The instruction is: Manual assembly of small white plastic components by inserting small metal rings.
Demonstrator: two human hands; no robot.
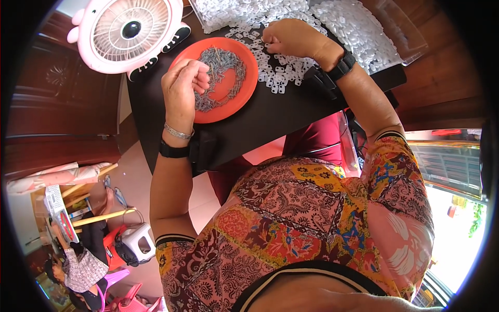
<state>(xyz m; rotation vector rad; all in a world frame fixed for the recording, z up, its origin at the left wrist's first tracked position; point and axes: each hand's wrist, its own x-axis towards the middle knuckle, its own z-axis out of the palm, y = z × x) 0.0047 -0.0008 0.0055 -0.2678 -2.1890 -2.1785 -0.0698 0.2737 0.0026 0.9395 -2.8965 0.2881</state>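
Note:
On the dark table, a round red plate holds a ring of small, thin grey pieces that look like screws. My left hand hovers at the plate's left side with its fingers curled in. Whatever those fingers hold, if anything, is hidden. To the right of the plate lie many small flat white plastic pieces with holes, spread loosely and heaped toward the back. Over the spread ones is my right hand, bent down at the wrist, fingertips drawn together; I cannot see what is between them.
A pink fan with shoe-shaped feet stands at the table's back left. At the back right, a clear tray carries a thick heap of white pieces. Dark straps circle both my wrists. Another person sits far off at the lower left, near stools.

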